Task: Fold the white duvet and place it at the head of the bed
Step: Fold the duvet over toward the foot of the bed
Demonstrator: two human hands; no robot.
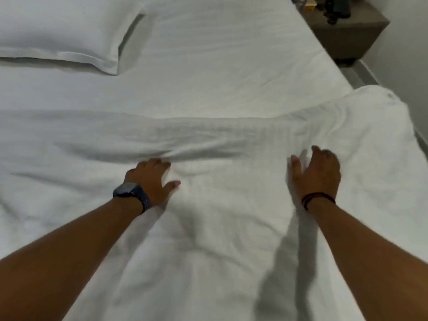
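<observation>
The white duvet [220, 228] lies rumpled across the near half of the bed [220, 72], its far edge forming a soft ridge across the middle. My left hand [150, 179], with a dark watch on the wrist, presses flat on the duvet just below that ridge, fingers spread. My right hand [317, 172], with a dark band on the wrist, hovers or rests on the duvet to the right, fingers apart and blurred. Neither hand holds any fabric.
A white pillow [62, 33] lies at the far left, at the head of the bed. A grey nightstand [347, 31] with dark objects stands at the far right corner. The duvet's right corner [379, 107] bulges over the bed's right edge beside the wall.
</observation>
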